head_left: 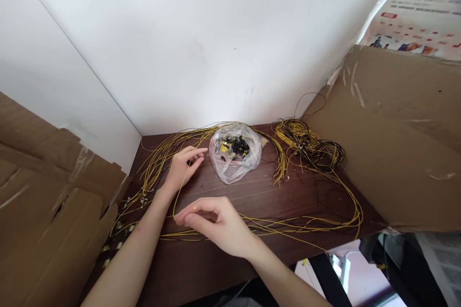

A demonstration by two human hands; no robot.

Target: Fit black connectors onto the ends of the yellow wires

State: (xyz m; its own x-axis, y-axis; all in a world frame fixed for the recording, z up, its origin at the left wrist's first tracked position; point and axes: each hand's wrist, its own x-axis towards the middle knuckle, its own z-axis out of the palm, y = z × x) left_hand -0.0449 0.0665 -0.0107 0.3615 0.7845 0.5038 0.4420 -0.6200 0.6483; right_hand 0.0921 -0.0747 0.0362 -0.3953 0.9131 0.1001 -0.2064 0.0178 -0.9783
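Note:
My right hand [219,223] pinches a thin yellow wire [178,194] between thumb and fingertips, low in the middle of the table. That wire curves up to my left hand [183,168], whose fingers point right toward the plastic bag; the thumb and forefinger are apart, and the wire passes at its palm. Whether the curled lower fingers hold the wire is hard to see. Just right of my left fingertips lies the open clear plastic bag [236,172] with small black and yellow pieces [239,146] inside.
Yellow wires [154,168] fan out at the left, and a tangled yellow and black coil [302,139] sits at the back right. More long wires [288,224] cross the dark table [216,273]. Cardboard sheets [396,144] flank both sides; a white wall [216,48] stands behind.

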